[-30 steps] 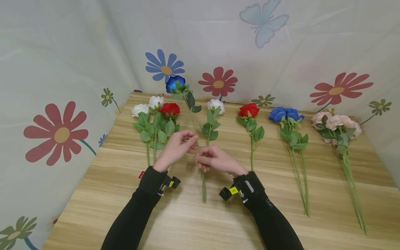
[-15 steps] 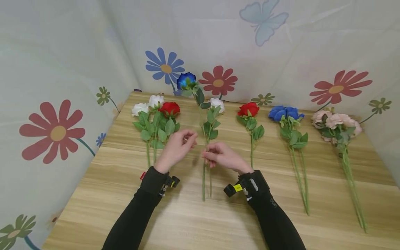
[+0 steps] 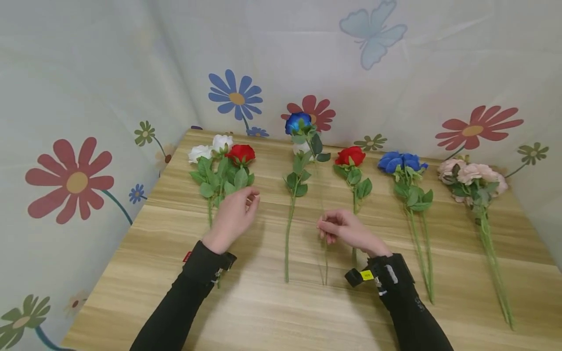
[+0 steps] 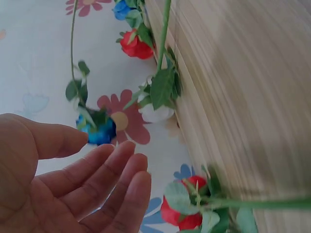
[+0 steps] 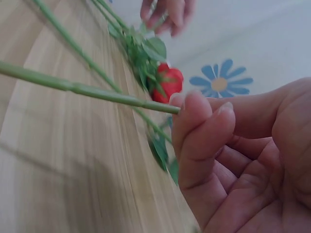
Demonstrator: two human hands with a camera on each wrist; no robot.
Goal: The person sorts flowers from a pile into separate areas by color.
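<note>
I see other stemmed flowers lying spaced along the wooden table; the long-stemmed blue rose isn't down yet. Right grip pinches its green stem, bloom at eleven o'clock; left grip, empty, fingers relaxed, at nine. Since earlier: rose shifted toward three, stem now beyond the white leafy rose's.

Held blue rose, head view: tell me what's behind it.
Behind the blue rose you can see a printed red flower on the backdrop and, lower down, a white rose. Part of each is covered, so their full outlines can't be seen.
</note>
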